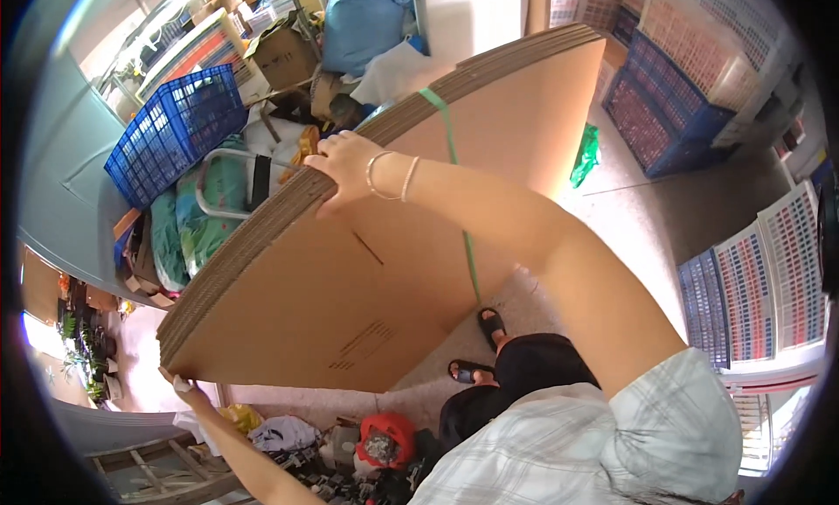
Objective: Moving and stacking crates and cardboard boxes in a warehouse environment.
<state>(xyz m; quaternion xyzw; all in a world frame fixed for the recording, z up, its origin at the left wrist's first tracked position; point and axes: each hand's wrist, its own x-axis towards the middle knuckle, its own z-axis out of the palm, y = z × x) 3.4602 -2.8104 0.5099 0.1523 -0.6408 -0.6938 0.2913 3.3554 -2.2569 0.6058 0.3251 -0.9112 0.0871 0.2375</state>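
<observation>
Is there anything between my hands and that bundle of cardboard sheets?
Nothing visible. The right hand already grips the top edge of the cardboard bundle, fingers curled over it, and the left hand touches its lower corner. A green strap runs around the bundle, clear of both hands.

Your two hands carry a strapped bundle of flat cardboard sheets

Your right hand, bracelets at the wrist, grips the top edge of the cardboard bundle, fingers curled over the stacked sheets; your left hand holds the bundle's lower corner. A green strap runs across the sheets. Beyond the top edge stands a blue plastic crate; below the bundle your sandalled feet rest on the floor
</observation>
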